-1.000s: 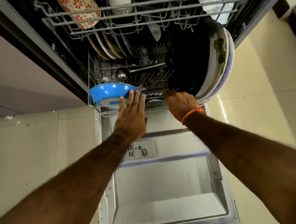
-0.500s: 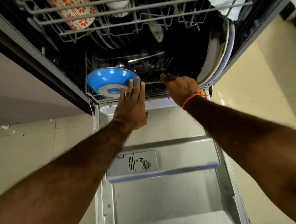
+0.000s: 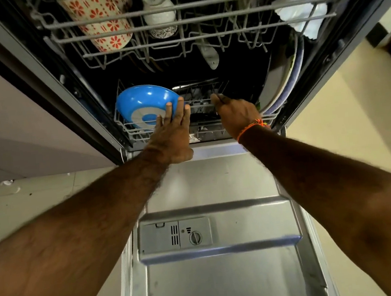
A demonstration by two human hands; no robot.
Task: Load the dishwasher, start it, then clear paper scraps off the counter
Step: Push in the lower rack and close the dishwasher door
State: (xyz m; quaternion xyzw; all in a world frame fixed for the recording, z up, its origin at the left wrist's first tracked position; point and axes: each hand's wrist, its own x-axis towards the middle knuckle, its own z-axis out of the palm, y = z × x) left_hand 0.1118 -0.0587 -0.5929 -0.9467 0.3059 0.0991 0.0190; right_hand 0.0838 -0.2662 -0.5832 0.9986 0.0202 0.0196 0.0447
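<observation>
Fingers flat and together on your left hand (image 3: 173, 135), tips pressing the rim of the blue bowl (image 3: 146, 105) — nothing gripped there, just a push. Your right hand (image 3: 234, 113) reaches over the front rail of the lower rack (image 3: 125, 128), fingers curled toward a wire, though whether they actually grip it you cannot tell from this angle. That bowl sits tilted at the rack's front left corner, and the rack itself looks nearly home inside the dishwasher, with large plates (image 3: 285, 77) standing along its right side. Upper rack (image 3: 189, 19) above is loaded too: a flowered mug (image 3: 98, 16), a white cup (image 3: 159, 15). Now, to finish this well — push evenly with both hands so the rack rolls straight and doesn't jam. Steady the bowl, don't shove it, or it may tip over the rail. Clear your fingers before lifting the door (image 3: 226, 276), which lies fully open below your arms. Paper scraps (image 3: 7, 184) dot the floor at left.
</observation>
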